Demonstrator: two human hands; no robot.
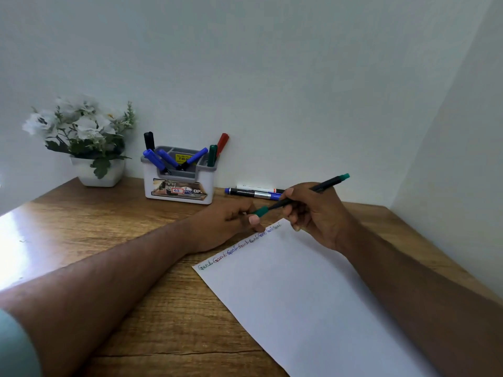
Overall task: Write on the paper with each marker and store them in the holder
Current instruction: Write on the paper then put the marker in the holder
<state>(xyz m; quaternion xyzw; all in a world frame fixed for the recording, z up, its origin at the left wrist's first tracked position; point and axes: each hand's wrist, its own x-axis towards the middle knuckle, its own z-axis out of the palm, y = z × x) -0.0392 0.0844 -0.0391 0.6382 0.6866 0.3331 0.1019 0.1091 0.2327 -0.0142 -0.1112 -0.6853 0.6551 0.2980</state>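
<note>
A white sheet of paper [304, 289] lies on the wooden desk with a row of small written words in several colours along its top edge. My right hand [318, 213] grips a thin black marker with green ends [324, 186], held slanted above the paper's top corner. My left hand [231, 221] pinches the green cap [261, 211] at the marker's lower end. The white and grey holder [177, 186] stands at the back, with blue, black, green and red markers in it. A blue marker [251, 192] and a white marker [258, 188] lie beside the wall.
A white pot of white flowers [89, 148] stands at the back left of the desk [109, 240]. Walls close the desk in at the back and on the right. A bright glare falls on the desk's left edge.
</note>
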